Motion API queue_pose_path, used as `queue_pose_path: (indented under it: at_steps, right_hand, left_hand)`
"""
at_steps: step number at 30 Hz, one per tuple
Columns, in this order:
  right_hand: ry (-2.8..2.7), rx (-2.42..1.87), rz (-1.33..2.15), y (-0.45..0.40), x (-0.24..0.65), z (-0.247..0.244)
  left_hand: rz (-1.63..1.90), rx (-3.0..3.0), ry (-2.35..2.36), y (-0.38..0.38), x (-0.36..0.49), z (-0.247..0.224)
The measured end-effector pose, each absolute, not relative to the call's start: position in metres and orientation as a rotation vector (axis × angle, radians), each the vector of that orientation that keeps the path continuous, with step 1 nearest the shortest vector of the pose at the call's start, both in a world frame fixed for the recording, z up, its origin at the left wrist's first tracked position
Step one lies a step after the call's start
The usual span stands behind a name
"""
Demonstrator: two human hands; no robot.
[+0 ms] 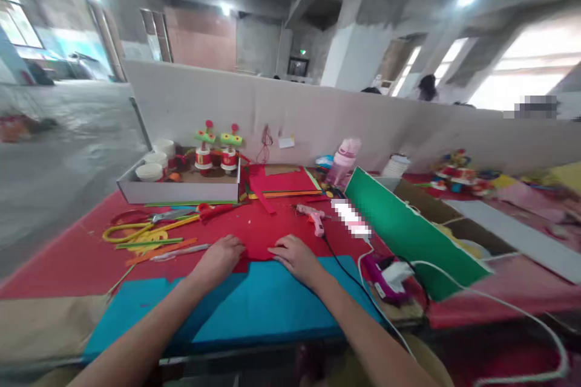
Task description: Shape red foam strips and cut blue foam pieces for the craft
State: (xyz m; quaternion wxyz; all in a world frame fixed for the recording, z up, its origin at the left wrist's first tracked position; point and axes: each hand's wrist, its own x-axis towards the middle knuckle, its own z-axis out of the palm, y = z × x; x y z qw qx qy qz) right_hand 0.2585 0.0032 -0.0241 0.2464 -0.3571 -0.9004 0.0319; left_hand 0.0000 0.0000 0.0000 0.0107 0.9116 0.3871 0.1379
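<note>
A red sheet [258,243], of paper or felt, lies between my hands over the near edge of the red table cover and a blue sheet [263,302]. My left hand [223,257] has its fingers curled on the red sheet's left side. On the opposite side my right hand [296,255] pinches its edge with bent fingers. Red on red makes the sheet's far outline hard to see. Beyond my right hand lies a pink glue gun [315,217] with a black cord. Yellow-handled scissors [129,231] and red-handled scissors [213,211] are to the left of my hands.
A white box [179,193] at the back left holds paper cups and two cup figures. Stacked coloured sheets [285,180] and a pink bottle [344,163] stand along the partition. At right are a green panel [408,230], a purple power strip [385,281] and trailing cables.
</note>
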Motion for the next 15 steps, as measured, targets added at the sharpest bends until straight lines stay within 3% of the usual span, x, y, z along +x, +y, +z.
queue_pose_path:
  at_steps: [10, 15]
  right_hand:
    - [-2.327, -1.053, 0.241, 0.004, 0.290, -0.016]
    - [-2.225, -1.097, 0.154, 0.006, 0.307, -0.012]
  left_hand:
    - [0.395, 2.696, 1.353, 0.004, -0.010, 0.010]
    - [0.375, 2.649, 1.357, 0.007, -0.017, 0.011]
